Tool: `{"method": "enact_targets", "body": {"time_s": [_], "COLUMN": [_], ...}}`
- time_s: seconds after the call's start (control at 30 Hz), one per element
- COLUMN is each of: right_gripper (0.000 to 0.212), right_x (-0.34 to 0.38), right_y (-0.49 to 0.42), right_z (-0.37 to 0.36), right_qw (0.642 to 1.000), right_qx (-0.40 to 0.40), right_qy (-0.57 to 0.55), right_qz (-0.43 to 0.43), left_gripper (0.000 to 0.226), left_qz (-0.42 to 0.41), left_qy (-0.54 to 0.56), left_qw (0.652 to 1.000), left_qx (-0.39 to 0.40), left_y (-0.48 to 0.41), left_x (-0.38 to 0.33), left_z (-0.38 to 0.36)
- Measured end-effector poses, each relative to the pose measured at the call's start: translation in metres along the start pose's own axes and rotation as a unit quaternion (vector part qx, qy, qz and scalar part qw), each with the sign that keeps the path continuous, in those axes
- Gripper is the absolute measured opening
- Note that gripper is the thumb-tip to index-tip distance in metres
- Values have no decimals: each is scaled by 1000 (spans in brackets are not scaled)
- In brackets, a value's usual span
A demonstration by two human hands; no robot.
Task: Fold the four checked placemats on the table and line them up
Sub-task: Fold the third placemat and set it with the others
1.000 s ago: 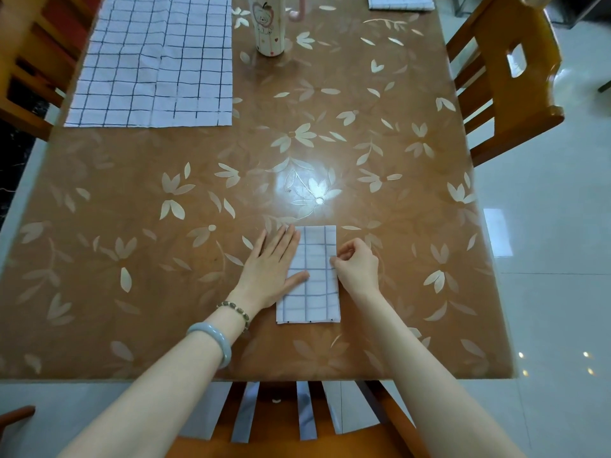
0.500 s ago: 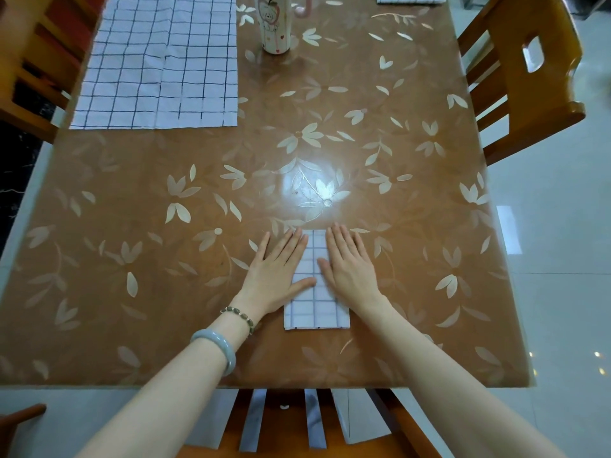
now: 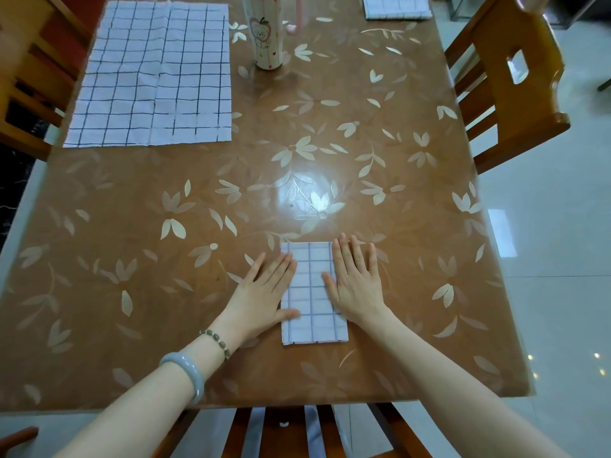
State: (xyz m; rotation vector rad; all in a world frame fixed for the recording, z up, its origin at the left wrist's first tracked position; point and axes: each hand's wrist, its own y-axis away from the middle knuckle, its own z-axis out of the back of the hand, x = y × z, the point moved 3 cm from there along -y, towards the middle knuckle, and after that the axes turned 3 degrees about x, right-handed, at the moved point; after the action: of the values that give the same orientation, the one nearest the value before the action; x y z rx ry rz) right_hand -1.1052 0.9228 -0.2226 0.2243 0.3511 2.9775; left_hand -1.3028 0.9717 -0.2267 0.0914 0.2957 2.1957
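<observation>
A folded checked placemat point(image 3: 310, 292) is pressed flat on the table point(image 3: 132, 259) between the left hand point(image 3: 264, 295) and the right hand point(image 3: 358, 285). Each hand is laid with fingers straight over one long edge, and nothing is gripped. An unfolded placemat point(image 3: 152, 77) is spread far ahead and left of the hands, a cup point(image 3: 266, 31) is stood far ahead, and another folded placemat point(image 3: 395, 6) is seen far ahead to the right.

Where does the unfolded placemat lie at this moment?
In the head view, the unfolded placemat lies flat at the far left corner of the table, just left of the cup.
</observation>
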Motion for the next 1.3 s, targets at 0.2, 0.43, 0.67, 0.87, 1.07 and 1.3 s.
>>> {"method": "enact_targets", "body": {"time_s": [0.2, 0.43, 0.67, 0.87, 1.07, 1.3], "right_gripper": [72, 64, 62, 73, 63, 56], "right_x": [0, 52, 59, 0, 7, 45], "right_y": [-1, 9, 31, 48, 40, -10], "right_z": [0, 20, -15, -15, 18, 16], "right_qw": [1000, 994, 994, 998, 998, 997], "right_qx": [-8, -82, 0, 35, -30, -3], "right_qy": [9, 2, -25, 21, 3, -20], "right_qz": [4, 69, 106, 52, 51, 76], "left_gripper": [82, 82, 87, 92, 96, 84], "left_qz": [9, 11, 12, 12, 16, 42], "left_qy": [45, 33, 18, 25, 43, 29], "left_qw": [999, 999, 999, 999, 999, 998], "left_qx": [0, 15, 28, 45, 22, 21], "left_y": [30, 30, 29, 31, 25, -15], "left_x": [-20, -20, -19, -16, -17, -5], "left_z": [-5, -3, -2, -2, 11, 20]}}
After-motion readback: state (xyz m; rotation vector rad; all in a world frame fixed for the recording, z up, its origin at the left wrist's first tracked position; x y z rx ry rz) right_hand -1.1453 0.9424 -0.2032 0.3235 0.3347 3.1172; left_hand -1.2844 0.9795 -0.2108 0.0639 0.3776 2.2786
